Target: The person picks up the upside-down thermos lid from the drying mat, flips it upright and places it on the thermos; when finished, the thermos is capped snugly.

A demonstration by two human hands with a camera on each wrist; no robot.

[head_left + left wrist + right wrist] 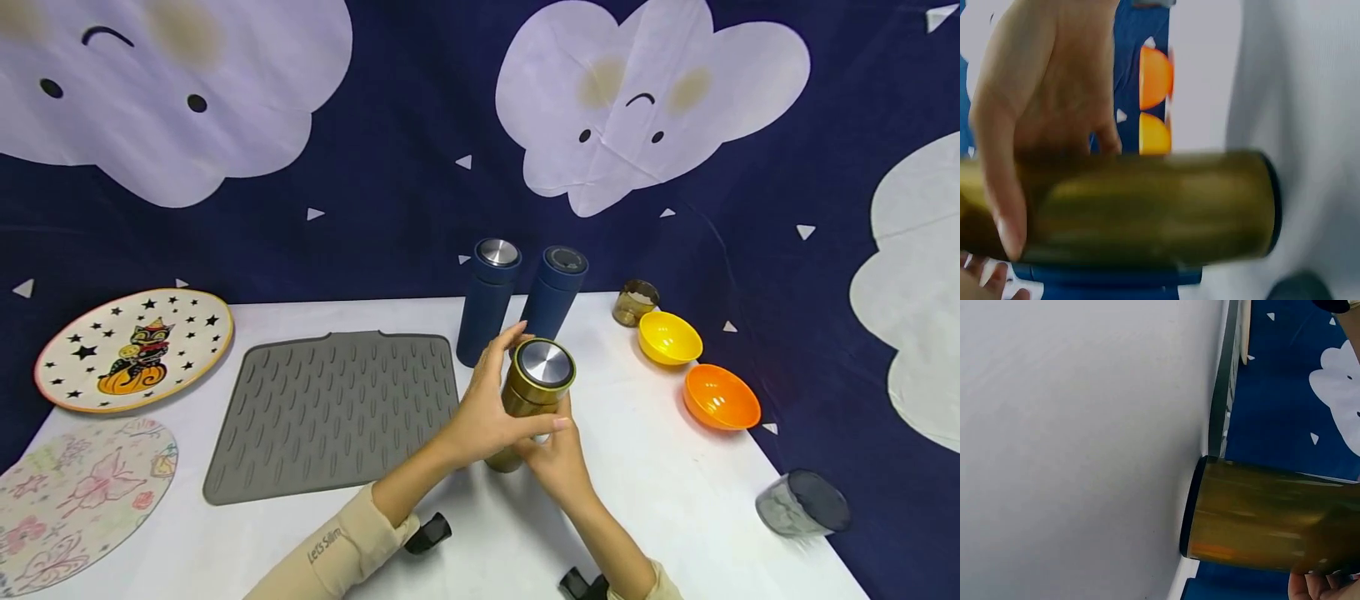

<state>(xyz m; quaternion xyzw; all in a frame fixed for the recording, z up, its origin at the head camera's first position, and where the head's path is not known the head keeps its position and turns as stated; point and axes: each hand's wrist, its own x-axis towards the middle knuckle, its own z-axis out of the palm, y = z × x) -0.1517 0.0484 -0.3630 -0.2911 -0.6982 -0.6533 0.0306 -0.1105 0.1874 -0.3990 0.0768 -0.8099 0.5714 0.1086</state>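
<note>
An upright gold thermos [522,398] with a silver-topped lid stands between both hands, close over the white table. My left hand [487,417] reaches round it from the left, thumb across the front and fingers toward the back near the lid. From the right, my right hand [558,458] grips its body lower down, and the left thumb overlaps that hand in the head view. The left wrist view shows the thermos [1147,209] lying across the picture with a thumb over its side. In the right wrist view, its dark base [1192,509] is at the table surface.
Two navy thermoses [487,308] stand just behind. A grey drying mat [337,408] lies left, beside a cat-patterned plate [82,354] and a round butterfly mat [90,500]. Along the right edge are a brown glass [628,310], yellow bowl [670,339], orange bowl [720,398] and dark glass [795,504].
</note>
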